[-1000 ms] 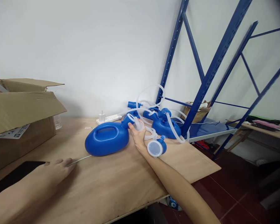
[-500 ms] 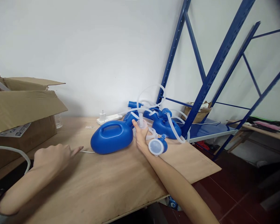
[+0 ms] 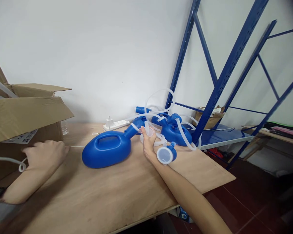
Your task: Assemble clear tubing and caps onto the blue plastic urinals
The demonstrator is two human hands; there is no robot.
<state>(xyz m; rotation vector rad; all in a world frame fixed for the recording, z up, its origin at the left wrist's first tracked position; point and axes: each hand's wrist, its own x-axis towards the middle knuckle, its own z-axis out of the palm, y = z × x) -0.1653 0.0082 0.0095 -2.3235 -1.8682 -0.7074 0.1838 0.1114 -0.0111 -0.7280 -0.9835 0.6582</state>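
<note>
A blue plastic bottle with a moulded handle lies on its side on the wooden table. My right hand is closed around a clear funnel-shaped fitting with tubing at the bottle's neck. A clear round cup on a blue connector lies against my right wrist. My left hand is closed on a thin clear tube that runs off to the left beside the cardboard box. Another blue bottle sits behind, tangled in clear hoses.
An open cardboard box stands at the left. A white power strip lies by the wall. A blue metal shelf frame rises at the right, with a low blue shelf board. The table's edge drops off at right.
My left hand has pulled back toward the box, drawing the thin tube with it. The blue bottle has swung and slid left. My right hand stays at the neck fitting.
</note>
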